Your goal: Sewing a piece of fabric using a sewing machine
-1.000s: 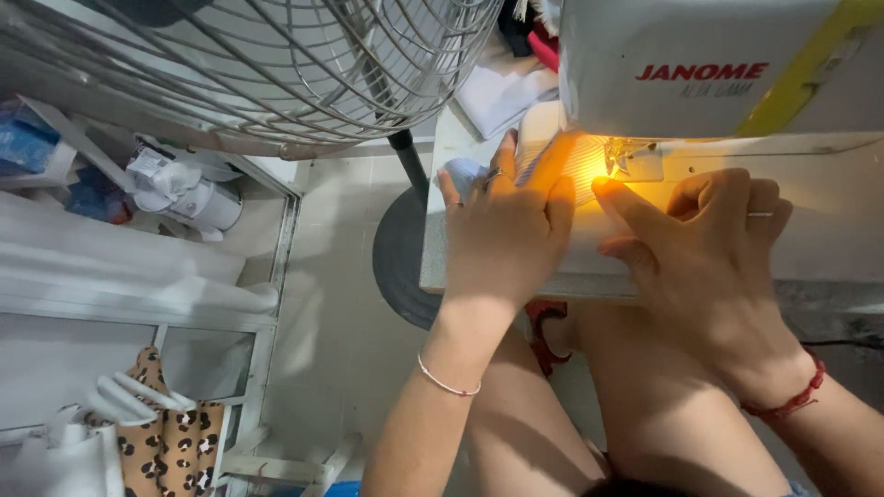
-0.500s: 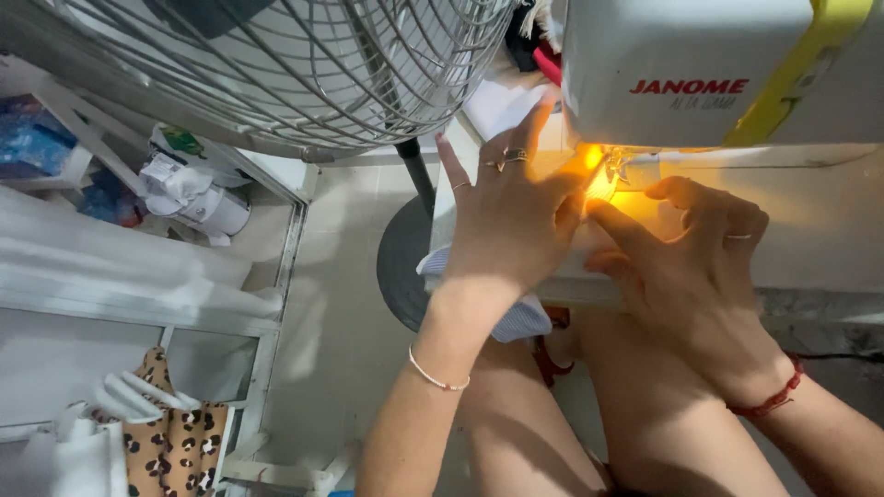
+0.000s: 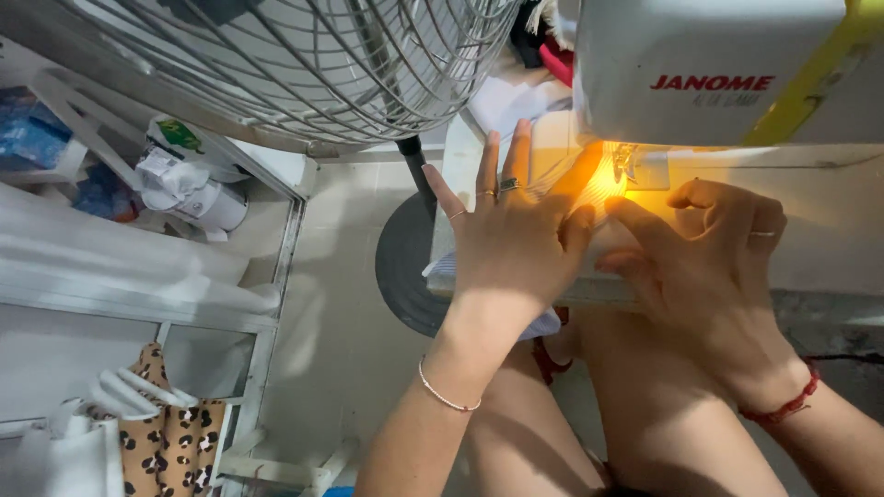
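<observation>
I record a piece of pale striped fabric (image 3: 603, 189) lying on the bed of the white sewing machine (image 3: 709, 69), under its lamp; its stripes and long axis run from the near left edge of the sewing table (image 3: 829, 248) up toward the needle area, and a loose end hangs off that near edge below the wrist. My left hand (image 3: 511, 244) lies flat on the cloth, fingers spread and pointing away from me, rings on two of them. My right hand (image 3: 709, 262) rests just beside it with fingers curled, fingertips pressing the fabric near the presser foot; neither hand pinches anything. The machine's head carries a red printed label on its white front and a yellow band at the right. A wire fan guard (image 3: 304, 64) fills the upper left and its dark round base (image 3: 405, 267) stands beside the table's left edge. On the white shelf (image 3: 138, 285) at far left sit white wrapped rolls (image 3: 189, 189) and blue packages (image 3: 32, 129); leopard-print cloth (image 3: 170, 442) hangs below.
</observation>
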